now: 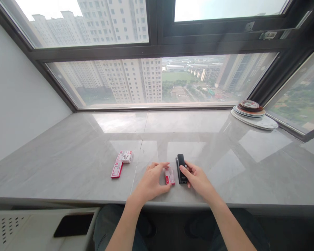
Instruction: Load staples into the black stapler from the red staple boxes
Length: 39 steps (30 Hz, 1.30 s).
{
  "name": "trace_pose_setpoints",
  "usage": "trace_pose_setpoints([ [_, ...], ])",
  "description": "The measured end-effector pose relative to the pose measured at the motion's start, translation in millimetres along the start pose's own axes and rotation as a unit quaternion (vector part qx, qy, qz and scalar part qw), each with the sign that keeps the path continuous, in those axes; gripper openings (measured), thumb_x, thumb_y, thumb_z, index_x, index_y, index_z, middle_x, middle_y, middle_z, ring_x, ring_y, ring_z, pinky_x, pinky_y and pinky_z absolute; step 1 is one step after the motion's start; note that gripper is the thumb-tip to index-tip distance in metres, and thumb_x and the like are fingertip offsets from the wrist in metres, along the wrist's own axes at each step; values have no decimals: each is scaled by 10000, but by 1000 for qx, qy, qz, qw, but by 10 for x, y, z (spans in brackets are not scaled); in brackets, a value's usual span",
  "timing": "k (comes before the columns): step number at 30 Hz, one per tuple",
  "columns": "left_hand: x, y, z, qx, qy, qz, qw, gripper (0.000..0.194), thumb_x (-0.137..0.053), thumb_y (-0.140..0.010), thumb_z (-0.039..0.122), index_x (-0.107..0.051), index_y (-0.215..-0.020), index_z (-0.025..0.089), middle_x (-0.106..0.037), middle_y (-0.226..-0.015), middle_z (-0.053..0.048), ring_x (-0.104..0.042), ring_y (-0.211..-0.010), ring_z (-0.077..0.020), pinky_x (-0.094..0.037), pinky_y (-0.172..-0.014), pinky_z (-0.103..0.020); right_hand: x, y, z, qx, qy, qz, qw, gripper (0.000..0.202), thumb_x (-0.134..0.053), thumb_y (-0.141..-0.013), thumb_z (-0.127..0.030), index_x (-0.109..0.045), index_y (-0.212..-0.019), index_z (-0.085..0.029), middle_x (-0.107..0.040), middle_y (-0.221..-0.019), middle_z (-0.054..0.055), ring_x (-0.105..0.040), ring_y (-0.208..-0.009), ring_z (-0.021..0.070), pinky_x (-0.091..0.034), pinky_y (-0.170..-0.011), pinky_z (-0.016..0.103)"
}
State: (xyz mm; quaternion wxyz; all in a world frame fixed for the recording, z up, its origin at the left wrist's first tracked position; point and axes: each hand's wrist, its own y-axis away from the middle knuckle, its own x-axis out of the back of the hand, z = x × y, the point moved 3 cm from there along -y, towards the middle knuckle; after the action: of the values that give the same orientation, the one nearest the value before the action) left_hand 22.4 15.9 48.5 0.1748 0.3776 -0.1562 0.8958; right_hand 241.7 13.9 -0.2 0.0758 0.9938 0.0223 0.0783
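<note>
Near the counter's front edge, my left hand (154, 180) grips a small red-and-white staple box (169, 175) by its two ends, fingertips at the far end and thumb at the near one. Just right of that box is a black stapler (181, 169), lying lengthwise away from me. My right hand (197, 177) holds it from the right side, thumb on its top and fingers along its edge. Two more items lie to the left: a white-and-red box with a stapler picture (125, 156) and, touching its near corner, a red-and-white staple box (117, 170).
All of this rests on a glossy grey marble-look counter (75, 167). A stack of round plates or mats (253, 115) stands at the far right by the window. Dark window frames (157, 52) border the back, and a white wall (21, 94) the left.
</note>
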Motion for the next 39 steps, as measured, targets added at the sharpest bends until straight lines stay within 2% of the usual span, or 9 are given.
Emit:
trace_pose_setpoints([
  [7, -63, -13, 3, -8, 23, 9, 1000, 754, -804, -760, 303, -508, -1452, 352, -629, -1341, -34, -558, -1287, -263, -435, -1116, -400, -241, 15, -46, 3, -15, 27, 1000, 713, -633, -904, -611, -567, -1472, -185, -467, -702, -63, -442, -424, 77, -386, -395, 228],
  [10, 59, 102, -101, 22, -6, 109, 994, 523, -693, -896, 416, -556, -1393, 329, -616, -1335, -48, -541, -1283, -263, -424, -1110, -414, -224, 32, -49, -2, -19, 37, 999, 706, -647, -897, -611, -580, -1459, -189, -451, -705, -65, -434, -437, 76, -393, -399, 228],
  [12, 257, 258, -322, 121, -78, 240, 960, 343, -581, -964, 447, -625, -1258, 277, -626, -1259, -82, -547, -1228, -292, -423, -1082, -457, -216, 39, -43, -6, -20, 40, 999, 704, -651, -895, -612, -585, -1454, -190, -453, -718, -62, -433, -447, 76, -405, -408, 230],
  [15, 585, 563, -752, 316, -202, 357, 855, 459, -598, -916, 520, -601, -1265, 221, -603, -1231, -150, -515, -1203, -387, -429, -1004, -541, -214, 38, -24, -8, -15, 41, 999, 704, -648, -897, -614, -583, -1456, -191, -464, -732, -58, -439, -453, 77, -409, -412, 233],
  [17, 719, 692, -977, 368, -229, 319, 843, 544, -576, -913, 532, -550, -1365, 229, -612, -1218, -155, -535, -1157, -399, -445, -946, -535, -214, 30, -8, -6, -12, 42, 999, 707, -647, -896, -616, -580, -1458, -192, -466, -734, -58, -439, -450, 78, -410, -410, 237],
  [19, 760, 742, -1076, 352, -235, 244, 872, 559, -526, -939, 502, -506, -1441, 258, -635, -1160, -132, -575, -1084, -369, -456, -905, -491, -214, 21, 10, -6, -11, 42, 999, 716, -648, -895, -619, -570, -1465, -194, -469, -740, -59, -442, -448, 79, -423, -413, 242],
  [24, 623, 734, -903, 241, -199, 137, 940, 603, -508, -955, 477, -438, -1531, 310, -587, -1031, -59, -632, -977, -272, -485, -855, -380, -213, 9, 35, -6, -7, 42, 999, 730, -646, -893, -631, -559, -1471, -194, -473, -750, -60, -458, -452, 83, -444, -419, 250],
  [31, 485, 665, -677, 214, -100, 250, 939, 525, -621, -914, 447, -535, -1417, 324, -561, -1142, -49, -636, -825, -202, -533, -775, -347, -210, 19, 11, -10, -15, 41, 999, 710, -657, -887, -621, -577, -1455, -203, -476, -760, -56, -480, -478, 85, -486, -448, 251],
  [39, 767, 695, -793, 110, -113, 106, 982, 726, -811, -774, 485, -535, -1436, 372, -528, -1438, -49, -463, -1349, -327, -398, -1123, -476, -210, 13, 36, -11, -24, 40, 999, 719, -668, -876, -625, -582, -1454, -205, -468, -752, -56, -473, -481, 88, -492, -432, 250],
])
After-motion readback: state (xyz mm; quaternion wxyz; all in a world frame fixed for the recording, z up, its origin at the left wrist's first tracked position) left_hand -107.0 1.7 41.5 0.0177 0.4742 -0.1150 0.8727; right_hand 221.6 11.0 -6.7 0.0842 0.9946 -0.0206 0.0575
